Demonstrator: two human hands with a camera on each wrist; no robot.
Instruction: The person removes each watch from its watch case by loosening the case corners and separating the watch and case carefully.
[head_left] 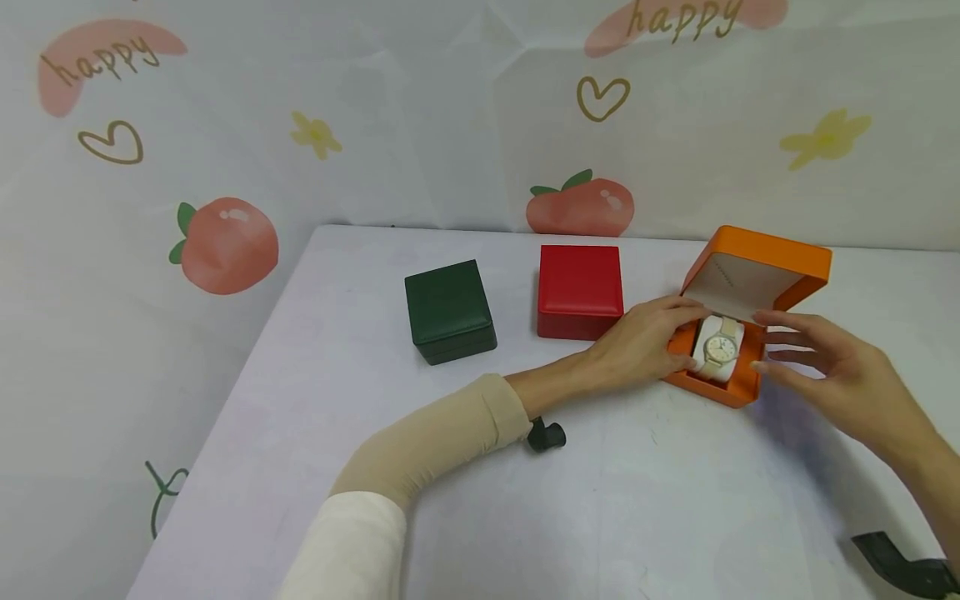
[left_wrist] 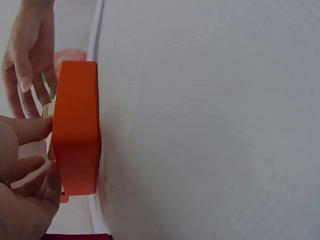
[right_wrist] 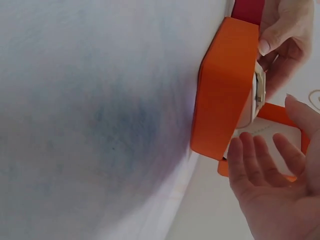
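Note:
An orange watch box [head_left: 712, 390] stands with its lid raised on the right part of the table. Inside, a wristwatch [head_left: 721, 348] with a round pale dial and beige strap is wrapped around a white cushion [head_left: 737, 337]. My left hand [head_left: 641, 346] holds the box at its left side, thumb near the front rim and fingers toward the back. At the right side hovers my right hand [head_left: 843, 371], its fingers apart and holding nothing; in the right wrist view the right palm [right_wrist: 280, 205] shows. The underside of the box is hidden.
A red box [head_left: 580, 287] with its lid down stands left of the orange one. Farther left sits a dark green closed box [head_left: 450, 308]. Behind the white table [head_left: 480, 517] hangs a backdrop [head_left: 420, 100] printed with fruit and hearts.

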